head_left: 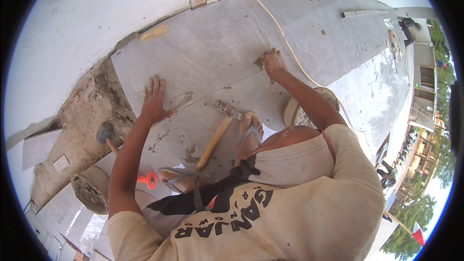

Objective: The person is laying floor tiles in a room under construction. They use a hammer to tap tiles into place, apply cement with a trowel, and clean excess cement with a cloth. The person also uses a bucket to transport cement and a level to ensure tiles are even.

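Note:
My left hand (153, 100) lies with fingers spread on a large grey floor tile (193, 58), near a joint with a smear of mortar. My right hand (274, 65) is closed at the joint's far right, over a dark grey-brown patch or object (261, 61) that I cannot make out clearly. Between my sandalled feet and the joint lies a hammer (214, 143) with a wooden handle and crusted head. A black rubber mallet (104, 132) rests at the left on the rough bed (72, 154), beside my left arm. An orange spool (151, 180) is near my left foot.
Mortar buckets (87, 188) (295, 106) stand either side. A white wall (72, 29) borders the floor, with a wooden scrap (153, 32) near it. A pale cable (285, 38) crosses the tiles, and a straight bar (367, 12) lies farther off. People (408, 29) are in the background.

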A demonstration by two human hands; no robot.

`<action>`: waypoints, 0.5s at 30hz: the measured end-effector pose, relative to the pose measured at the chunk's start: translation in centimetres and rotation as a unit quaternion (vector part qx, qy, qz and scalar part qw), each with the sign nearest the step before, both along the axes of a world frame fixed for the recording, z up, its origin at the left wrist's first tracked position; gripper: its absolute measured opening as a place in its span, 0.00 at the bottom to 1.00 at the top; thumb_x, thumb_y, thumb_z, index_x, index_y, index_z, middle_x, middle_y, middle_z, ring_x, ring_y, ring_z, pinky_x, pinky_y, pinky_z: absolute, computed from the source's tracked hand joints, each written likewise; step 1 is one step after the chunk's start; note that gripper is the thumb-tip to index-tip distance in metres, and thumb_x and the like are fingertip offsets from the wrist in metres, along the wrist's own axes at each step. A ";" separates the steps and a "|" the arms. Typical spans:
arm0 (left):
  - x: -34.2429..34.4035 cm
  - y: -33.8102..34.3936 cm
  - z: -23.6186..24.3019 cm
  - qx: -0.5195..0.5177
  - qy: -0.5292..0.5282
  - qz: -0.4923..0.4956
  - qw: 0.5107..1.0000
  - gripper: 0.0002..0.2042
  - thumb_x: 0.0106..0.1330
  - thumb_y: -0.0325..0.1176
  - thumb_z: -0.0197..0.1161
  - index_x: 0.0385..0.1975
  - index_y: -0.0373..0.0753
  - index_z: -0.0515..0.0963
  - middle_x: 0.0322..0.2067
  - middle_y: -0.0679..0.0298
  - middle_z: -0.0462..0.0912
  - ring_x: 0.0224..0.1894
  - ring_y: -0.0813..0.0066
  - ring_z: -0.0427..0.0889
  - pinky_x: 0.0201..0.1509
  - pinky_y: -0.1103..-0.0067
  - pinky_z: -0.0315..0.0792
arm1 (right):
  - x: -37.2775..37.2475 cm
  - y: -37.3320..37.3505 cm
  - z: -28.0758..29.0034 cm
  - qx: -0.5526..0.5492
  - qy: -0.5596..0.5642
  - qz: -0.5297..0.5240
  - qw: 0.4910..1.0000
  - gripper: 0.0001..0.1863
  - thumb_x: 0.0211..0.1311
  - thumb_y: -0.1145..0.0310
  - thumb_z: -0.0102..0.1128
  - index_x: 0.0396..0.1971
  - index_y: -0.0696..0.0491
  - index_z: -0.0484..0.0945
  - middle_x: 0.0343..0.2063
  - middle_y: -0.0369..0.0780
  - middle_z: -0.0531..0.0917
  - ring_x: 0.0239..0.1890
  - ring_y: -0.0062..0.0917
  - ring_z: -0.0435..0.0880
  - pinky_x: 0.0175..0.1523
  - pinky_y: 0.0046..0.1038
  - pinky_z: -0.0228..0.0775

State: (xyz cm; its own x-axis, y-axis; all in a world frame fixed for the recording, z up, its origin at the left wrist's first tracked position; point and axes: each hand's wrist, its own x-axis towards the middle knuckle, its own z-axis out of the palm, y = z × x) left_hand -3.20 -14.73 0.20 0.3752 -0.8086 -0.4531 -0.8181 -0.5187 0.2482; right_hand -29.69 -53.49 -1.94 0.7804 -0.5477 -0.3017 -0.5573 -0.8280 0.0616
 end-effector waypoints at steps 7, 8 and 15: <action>-0.2 -0.8 0.2 0.010 0.002 -0.001 1.000 0.65 0.42 0.49 0.81 0.76 0.38 0.40 0.77 0.51 0.34 0.78 0.49 0.34 0.79 0.57 0.39 | -0.7 0.1 0.2 0.019 0.027 -0.103 0.994 0.15 0.64 0.73 0.46 0.41 0.60 0.82 0.48 0.53 0.79 0.52 0.47 0.79 0.54 0.43 0.76; -0.2 -0.7 0.0 0.010 0.003 0.002 1.000 0.64 0.42 0.49 0.81 0.76 0.38 0.40 0.77 0.51 0.34 0.78 0.49 0.34 0.79 0.57 0.39 | -0.9 0.1 -0.4 0.013 0.010 -0.137 0.990 0.15 0.64 0.73 0.46 0.41 0.60 0.82 0.47 0.52 0.80 0.51 0.46 0.81 0.52 0.43 0.77; 2.1 1.1 0.0 -0.010 0.025 -0.013 1.000 0.46 0.56 0.45 0.72 0.70 0.28 0.56 0.74 0.44 0.48 0.76 0.47 0.47 0.77 0.65 0.51 | -2.2 -1.9 -4.7 -0.015 -0.045 -0.147 0.988 0.11 0.62 0.72 0.51 0.34 0.57 0.84 0.39 0.50 0.84 0.44 0.44 0.84 0.50 0.42 0.77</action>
